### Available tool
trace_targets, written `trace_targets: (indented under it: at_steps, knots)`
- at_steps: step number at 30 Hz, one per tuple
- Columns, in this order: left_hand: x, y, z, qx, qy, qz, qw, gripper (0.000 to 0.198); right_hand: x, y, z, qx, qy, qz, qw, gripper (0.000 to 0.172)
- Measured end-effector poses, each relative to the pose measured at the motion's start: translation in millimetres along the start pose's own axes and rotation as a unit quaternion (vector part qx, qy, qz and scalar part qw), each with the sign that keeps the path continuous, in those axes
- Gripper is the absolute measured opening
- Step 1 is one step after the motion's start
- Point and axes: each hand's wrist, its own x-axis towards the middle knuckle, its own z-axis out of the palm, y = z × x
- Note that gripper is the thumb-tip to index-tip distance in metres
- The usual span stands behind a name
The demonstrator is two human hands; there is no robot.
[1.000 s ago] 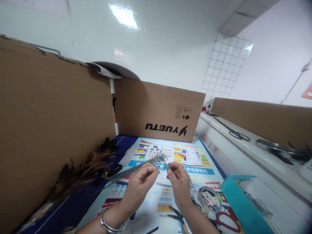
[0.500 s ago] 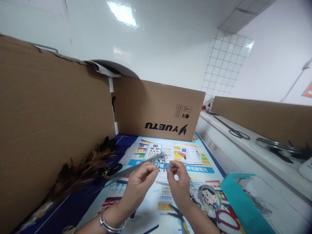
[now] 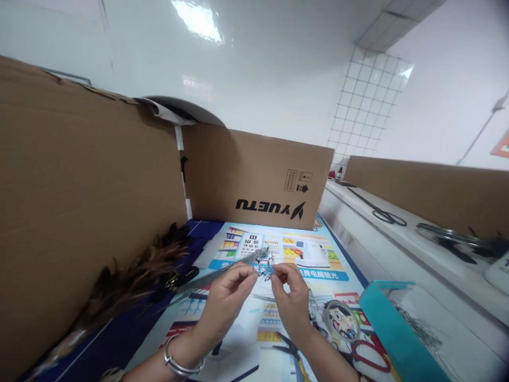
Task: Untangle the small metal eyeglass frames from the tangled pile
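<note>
Over the table point(image 3: 207, 229), the left hand point(image 3: 227, 297) and right hand point(image 3: 292, 298) appear to pinch thin wirework point(image 3: 264, 268) between them, its detail blurred. It should be light, springy and easily bent; a gentle hold at either end suits it.

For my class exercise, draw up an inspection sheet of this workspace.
Surface: printed sheet with eye chart, over blue covering.
Job's things: small wiry piece, in the middle; bundle of silvery strands, running leftward.
Clutter: yellow-handled pliers, clear tape roll, red loop handle, teal box holding loose wires, feathers.
Grips: left hand and right hand at the wiry piece; exact hold too small to tell.
Cables: possible thin line on the right wall; unclear.
Surroundings: cardboard panels, white ledge bearing black scissors.
</note>
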Motion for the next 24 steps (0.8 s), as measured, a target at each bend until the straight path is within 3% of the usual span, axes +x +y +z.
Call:
trace_targets:
  at_steps: [13,20,24]
  knots:
    - [2,-6,4.4,-0.001,-0.012,-0.049,0.999,0.013,-3,-4,1,-0.022,-0.031,-0.054,0.998,0.024]
    - [0,-6,10.1,0.0,0.001,-0.065,0.998,0.011,-5,-3,5,-0.062,-0.032,-0.125,0.99,0.033]
    - [-1,-7,13.5,-0.023,0.018,-0.07,0.997,0.011,-8,-3,8,-0.069,-0.04,-0.127,0.989,0.035]
